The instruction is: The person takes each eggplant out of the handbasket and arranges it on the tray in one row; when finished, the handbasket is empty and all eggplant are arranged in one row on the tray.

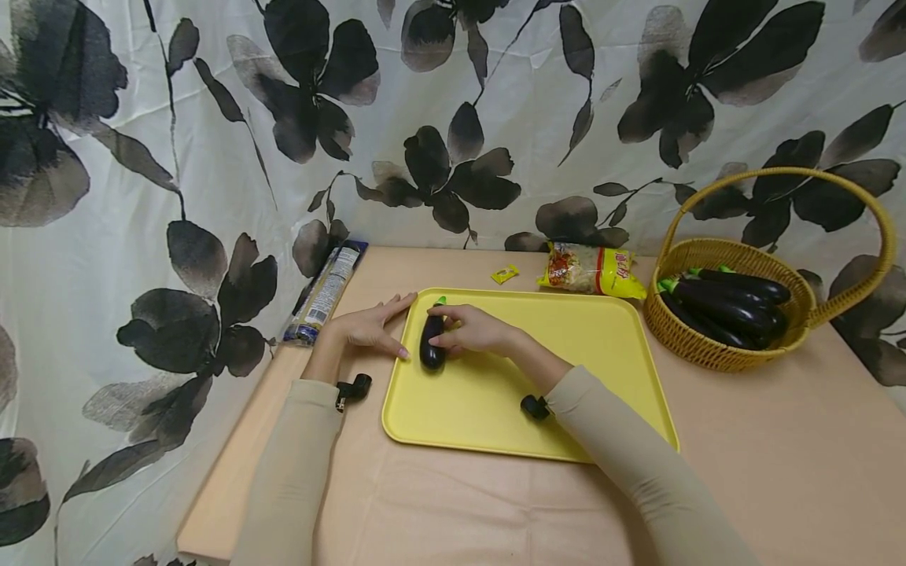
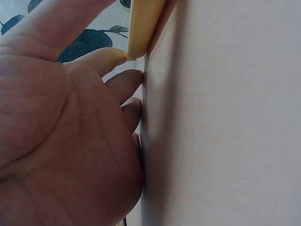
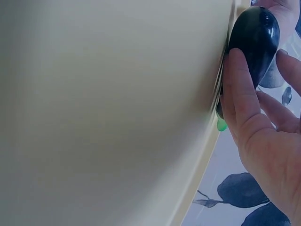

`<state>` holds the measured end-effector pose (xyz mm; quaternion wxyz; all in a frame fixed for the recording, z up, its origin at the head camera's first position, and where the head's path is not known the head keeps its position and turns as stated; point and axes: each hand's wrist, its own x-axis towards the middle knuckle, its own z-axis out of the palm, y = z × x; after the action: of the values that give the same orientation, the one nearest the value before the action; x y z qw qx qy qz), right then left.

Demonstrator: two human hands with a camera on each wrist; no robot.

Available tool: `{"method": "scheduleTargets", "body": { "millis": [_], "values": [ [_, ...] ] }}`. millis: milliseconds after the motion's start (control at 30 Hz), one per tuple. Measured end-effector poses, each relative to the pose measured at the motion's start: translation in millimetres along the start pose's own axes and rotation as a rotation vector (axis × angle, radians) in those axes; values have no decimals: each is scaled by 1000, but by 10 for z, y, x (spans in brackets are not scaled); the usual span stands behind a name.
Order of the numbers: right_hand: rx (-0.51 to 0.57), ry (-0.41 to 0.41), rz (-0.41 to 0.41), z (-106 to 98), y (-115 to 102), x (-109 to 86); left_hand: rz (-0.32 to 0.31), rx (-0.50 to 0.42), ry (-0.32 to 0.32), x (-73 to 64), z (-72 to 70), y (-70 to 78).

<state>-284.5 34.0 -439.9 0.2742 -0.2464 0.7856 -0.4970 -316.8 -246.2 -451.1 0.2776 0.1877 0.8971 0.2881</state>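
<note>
Eggplants totalled at least four: one tray eggplant, three or more basket eggplants (overlap hid exact tally). Packages made three: one long blue package, one yellow-red bag, one small yellow packet. Yellow tray numbered one, wicker basket one, table one. Hands came to two: one left hand, one right hand. Sleeves counted two, black wrist devices two.

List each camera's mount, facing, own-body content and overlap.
Head: on the head, facing forward-down at the yellow tray; left hand, right hand, sleeves show.
Left wrist: on that wrist, facing table, tray edge; left hand shows.
Right wrist: on that wrist, facing tray, eggplant; right hand, part of left show.
Shared, head and right wrist: eggplant.
</note>
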Motion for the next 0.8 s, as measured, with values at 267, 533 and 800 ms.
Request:
{"method": "scheduleTargets", "body": {
  "millis": [267, 533, 800],
  "values": [
    [50, -7, 29, -31, 18, -12, 1, 2, -2, 6, -2, -4],
    [53, -11, 38, -73, 33, -50, -1, 16, -8, 3, -2, 4],
    [-76, -6, 20, -233, -50, -211, 1, 17, 4, -20, -9, 25]
  ]
}}
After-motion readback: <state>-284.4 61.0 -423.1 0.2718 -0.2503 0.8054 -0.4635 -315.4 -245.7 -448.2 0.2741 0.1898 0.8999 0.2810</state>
